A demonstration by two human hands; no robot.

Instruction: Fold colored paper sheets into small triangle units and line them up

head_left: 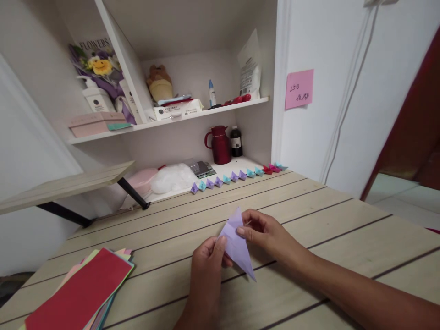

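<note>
A lavender sheet of origami paper (236, 243), folded into a pointed shape, is held between both hands above the table. My left hand (210, 256) pinches its left edge, thumb on top. On the upper right edge, my right hand (259, 231) has its thumb on the face of the paper and its fingers behind. One point of the paper aims away from me and a longer one toward the front right. The fingertips behind the paper are partly hidden.
A stack of coloured paper (79, 293), red on top, lies at the left of the striped wooden table (165, 275). Several small folded paper pieces (234, 176) line the back edge. Behind them stand a red jug (220, 145) and a dark bottle (236, 142). A small raised shelf (68, 188) is at left.
</note>
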